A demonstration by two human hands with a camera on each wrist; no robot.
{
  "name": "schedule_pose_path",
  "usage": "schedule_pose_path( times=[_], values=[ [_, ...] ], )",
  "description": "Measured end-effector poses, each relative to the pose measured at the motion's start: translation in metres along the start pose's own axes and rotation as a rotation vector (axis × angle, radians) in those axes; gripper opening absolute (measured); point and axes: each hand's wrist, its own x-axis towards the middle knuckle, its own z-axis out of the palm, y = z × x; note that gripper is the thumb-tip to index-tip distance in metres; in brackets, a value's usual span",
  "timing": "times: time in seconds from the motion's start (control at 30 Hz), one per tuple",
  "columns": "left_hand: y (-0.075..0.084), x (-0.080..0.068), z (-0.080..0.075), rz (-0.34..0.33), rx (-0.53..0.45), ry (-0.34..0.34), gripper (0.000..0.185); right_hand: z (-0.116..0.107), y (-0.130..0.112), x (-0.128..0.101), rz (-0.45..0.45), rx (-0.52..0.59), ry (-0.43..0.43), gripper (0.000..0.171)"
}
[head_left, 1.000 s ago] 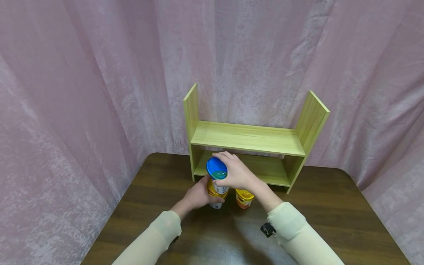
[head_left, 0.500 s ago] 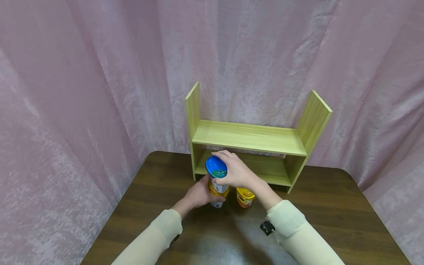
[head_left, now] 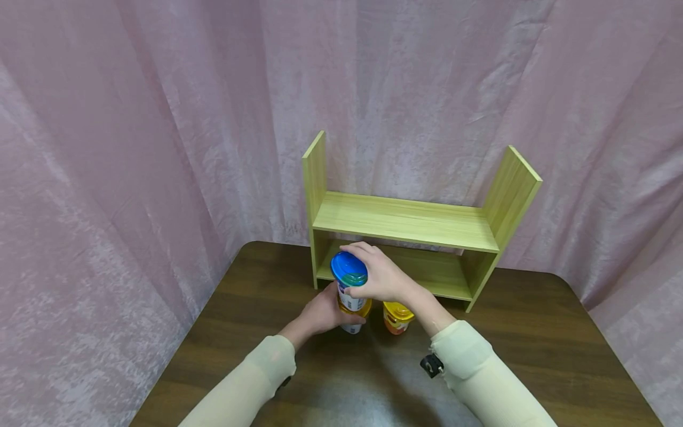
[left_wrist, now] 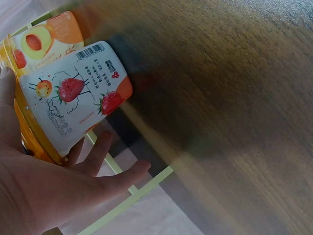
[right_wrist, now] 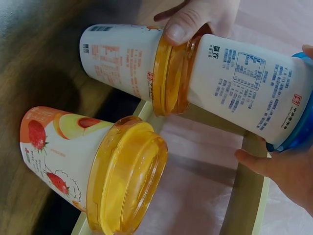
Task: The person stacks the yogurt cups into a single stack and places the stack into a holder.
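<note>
A blue-lidded yogurt cup [head_left: 349, 268] stands on top of a yellow-lidded yogurt cup [left_wrist: 73, 93], making a small stack. My right hand [head_left: 381, 274] grips the upper cup around its blue lid, thumb and fingers on opposite sides. The left hand [head_left: 322, 310] holds the lower cup by its yellow lid, its thumb showing against that lid in the right wrist view. Beside the stack, to the right, a second yellow-lidded cup [right_wrist: 68, 156] with strawberry and peach pictures stands upright on the table, touched by neither hand.
Behind the cups stands a pale wooden two-tier shelf [head_left: 405, 222] with raised side panels. The dark wooden table [head_left: 533, 344] reaches out to both sides. A pink curtain [head_left: 405, 89] hangs at the back.
The head view has shifted slightly, so the shelf and the separate cup appear a little further right. Both hands keep hold of the stacked cups with hardly any movement.
</note>
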Motion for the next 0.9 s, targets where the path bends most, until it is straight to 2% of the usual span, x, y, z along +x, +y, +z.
schedule_pose_path(
  times=[0.47,0.9],
  values=[
    [-0.0013,0.0001,0.0034,-0.020,-0.028,-0.002,0.092,-0.0059,0.0056,-0.0009,0.000,0.002,-0.085,0.084],
    [0.0006,-0.0020,0.0031,-0.038,-0.014,0.007,0.096,-0.0077,0.0055,-0.0022,-0.011,-0.004,-0.079,0.085]
  ],
)
